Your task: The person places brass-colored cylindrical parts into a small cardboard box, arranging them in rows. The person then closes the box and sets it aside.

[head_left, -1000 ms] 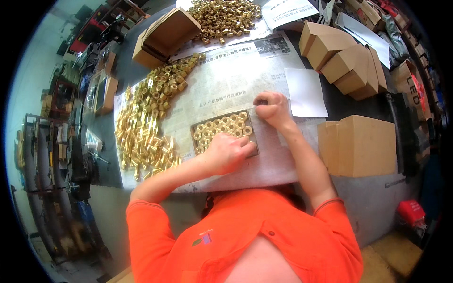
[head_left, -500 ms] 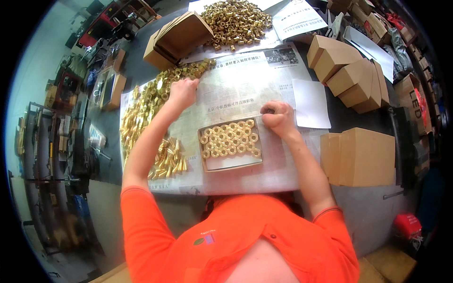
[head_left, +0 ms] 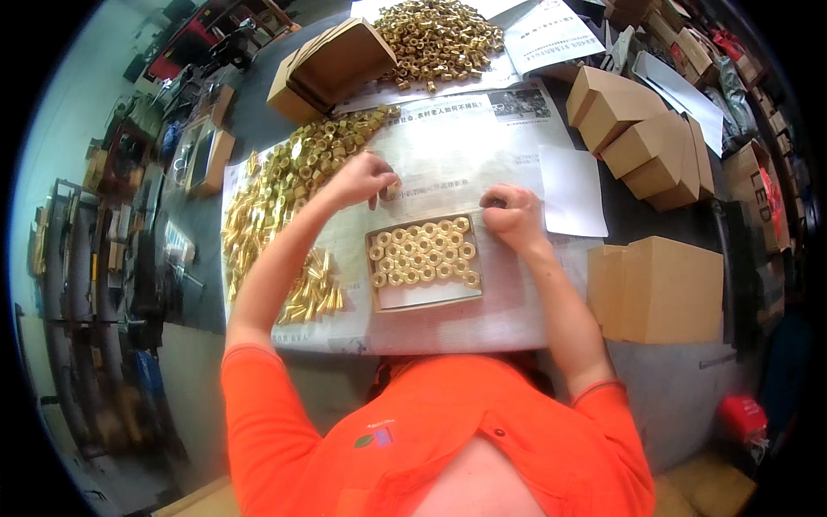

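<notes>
My left hand is over the newspaper, between the heap of brass nuts and a shallow open cardboard box. Its thumb and fingers pinch what looks like a single brass nut, partly hidden. Inside the box, brass hex nuts stand in neat rows; a strip of bare white bottom shows along its near side. Just beyond the box's upper right corner, my right hand rests with curled fingers. What those fingers hold, if anything, is hidden.
Tapered brass fittings lie left of the box. A bigger pile of brass nuts sits at the back beside nested cardboard boxes. More cardboard boxes and a closed carton stand right, near a white sheet.
My left hand has drawn back from the nut heap toward me and the box, with what looks like a nut. My right hand has stayed almost where it was.
</notes>
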`<state>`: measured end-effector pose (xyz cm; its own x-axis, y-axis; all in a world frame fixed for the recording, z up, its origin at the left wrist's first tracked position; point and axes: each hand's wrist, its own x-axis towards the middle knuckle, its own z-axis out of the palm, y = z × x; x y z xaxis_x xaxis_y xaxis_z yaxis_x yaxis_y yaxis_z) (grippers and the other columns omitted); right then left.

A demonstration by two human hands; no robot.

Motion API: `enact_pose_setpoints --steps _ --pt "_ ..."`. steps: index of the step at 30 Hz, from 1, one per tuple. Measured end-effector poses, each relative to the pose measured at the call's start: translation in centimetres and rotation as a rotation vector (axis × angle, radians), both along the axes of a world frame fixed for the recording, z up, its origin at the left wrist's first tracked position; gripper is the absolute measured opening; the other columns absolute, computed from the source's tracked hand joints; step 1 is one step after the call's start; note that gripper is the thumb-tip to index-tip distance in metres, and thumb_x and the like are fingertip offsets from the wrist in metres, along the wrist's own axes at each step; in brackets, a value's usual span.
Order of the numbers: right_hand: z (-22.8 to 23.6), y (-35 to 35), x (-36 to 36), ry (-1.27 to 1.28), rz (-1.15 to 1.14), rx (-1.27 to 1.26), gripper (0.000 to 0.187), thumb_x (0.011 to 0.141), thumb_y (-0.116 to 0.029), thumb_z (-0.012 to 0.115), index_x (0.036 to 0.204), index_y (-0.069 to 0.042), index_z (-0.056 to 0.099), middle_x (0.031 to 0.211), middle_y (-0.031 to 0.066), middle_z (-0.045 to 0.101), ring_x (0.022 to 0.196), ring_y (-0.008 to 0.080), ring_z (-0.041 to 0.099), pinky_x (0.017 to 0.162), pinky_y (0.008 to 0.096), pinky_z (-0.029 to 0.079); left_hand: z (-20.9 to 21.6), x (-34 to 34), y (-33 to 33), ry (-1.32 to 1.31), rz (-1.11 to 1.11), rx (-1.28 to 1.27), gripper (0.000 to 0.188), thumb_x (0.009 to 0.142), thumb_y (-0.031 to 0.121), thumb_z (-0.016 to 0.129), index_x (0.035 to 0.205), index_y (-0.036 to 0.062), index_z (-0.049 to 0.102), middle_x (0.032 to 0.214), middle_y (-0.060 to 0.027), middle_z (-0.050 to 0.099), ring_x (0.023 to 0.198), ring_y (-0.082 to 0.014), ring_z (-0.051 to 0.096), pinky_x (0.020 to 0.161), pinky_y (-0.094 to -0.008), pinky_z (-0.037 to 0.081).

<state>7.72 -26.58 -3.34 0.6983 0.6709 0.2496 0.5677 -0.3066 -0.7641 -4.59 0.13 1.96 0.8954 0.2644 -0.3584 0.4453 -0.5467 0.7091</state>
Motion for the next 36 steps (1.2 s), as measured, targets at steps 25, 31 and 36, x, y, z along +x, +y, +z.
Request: enact_pose_setpoints --steps 25,31,36 --pt "0.5 -0.3 -0.1 0.059 0.002 -0.006 0.025 0.061 -0.019 0.054 0.076 -0.008 0.071 0.079 0.0125 0.069 0.074 0.0300 0.065 0.072 0.0361 0.052 4.9 -6.3 -10.0 -0.438 -0.263 0.380 0.012 0.079 0.012 0.071 0.086 0.0043 0.066 0.077 -0.0107 0.066 0.063 -0.0220 0.064 0.056 -0.0317 0.049" --pt "0.7 -0.5 -0.1 0.027 0.034 0.030 0.024 0.062 -0.016 0.055 0.078 -0.005 0.070 0.079 0.0138 0.068 0.073 0.0287 0.065 0.068 0.0346 0.052 2.3 -8.4 -16.5 -0.486 -0.478 0.489 0.012 0.077 0.014 0.066 0.087 0.0071 0.063 0.071 -0.0076 0.059 0.058 -0.0271 0.060 0.050 -0.0377 0.047" --pt "0.4 -0.5 -0.1 0.026 0.022 0.030 0.023 0.062 -0.019 0.055 0.075 -0.008 0.071 0.078 0.0119 0.068 0.073 0.0302 0.065 0.070 0.0365 0.052 1.1 -8.5 -16.9 -0.453 -0.388 0.503 0.011 0.079 0.015 0.066 0.084 0.0056 0.062 0.072 -0.0085 0.060 0.059 -0.0284 0.061 0.050 -0.0385 0.048"
